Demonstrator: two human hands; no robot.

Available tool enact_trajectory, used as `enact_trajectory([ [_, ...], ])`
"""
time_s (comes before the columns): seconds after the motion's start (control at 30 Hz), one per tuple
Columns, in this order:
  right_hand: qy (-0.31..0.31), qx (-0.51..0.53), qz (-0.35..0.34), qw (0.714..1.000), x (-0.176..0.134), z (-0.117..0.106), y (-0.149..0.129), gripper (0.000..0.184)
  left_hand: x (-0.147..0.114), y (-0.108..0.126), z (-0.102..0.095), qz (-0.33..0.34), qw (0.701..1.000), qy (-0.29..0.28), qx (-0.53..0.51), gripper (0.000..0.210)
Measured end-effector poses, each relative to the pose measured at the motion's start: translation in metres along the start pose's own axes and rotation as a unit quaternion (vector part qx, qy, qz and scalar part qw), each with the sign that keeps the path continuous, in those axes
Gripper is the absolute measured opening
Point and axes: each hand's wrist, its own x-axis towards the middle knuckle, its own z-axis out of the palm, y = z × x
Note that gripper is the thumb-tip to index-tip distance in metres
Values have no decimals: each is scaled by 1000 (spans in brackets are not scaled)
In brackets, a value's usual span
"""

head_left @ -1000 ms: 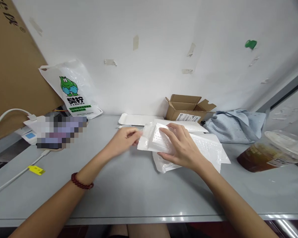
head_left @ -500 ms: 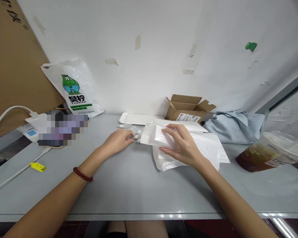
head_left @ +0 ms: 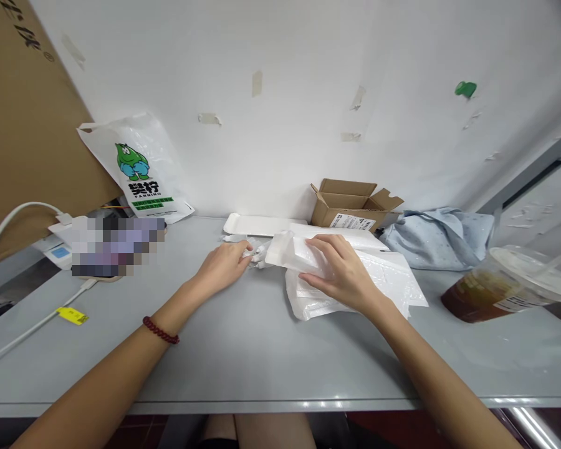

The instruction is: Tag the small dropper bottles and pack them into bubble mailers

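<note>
My right hand (head_left: pixel 339 268) grips a white padded mailer (head_left: pixel 302 252), thumb below and fingers above, holding its open-looking end toward the left. Beneath it, more white padded mailers (head_left: pixel 355 290) lie in a loose pile on the grey table. My left hand (head_left: pixel 225 265) rests low over the table just left of the mailer, its fingers bent together at a cluster of small white pieces (head_left: pixel 260 255), partly in clear plastic. What those pieces are is too small to tell, and the fingertips partly hide whatever is between them.
Behind stand an open cardboard box (head_left: pixel 341 206) and a flat white mailer (head_left: pixel 262 224). To the right are a blue cloth bag (head_left: pixel 439 240) and a drink cup (head_left: pixel 490 287). At left are a white printed bag (head_left: pixel 138 168), a blurred-out phone (head_left: pixel 121 246) and a white cable (head_left: pixel 42 333).
My left hand has shifted slightly at the small white pieces, its fingers closer over them. The right hand keeps its hold on the mailer, which has tilted a little. The view has moved slightly.
</note>
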Motion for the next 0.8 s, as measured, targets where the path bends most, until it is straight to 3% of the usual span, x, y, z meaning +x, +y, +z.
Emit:
enact_trajectory([
  [0.23, -10, -6, 6, 1000, -1, 0, 0, 46, 5, -9, 5, -9, 1000, -1, -9, 34],
  [0.8, -11, -13, -1, 1000, 0, 1, -1, 46, 7, 0, 15, 18, 1000, 9, 10, 27],
])
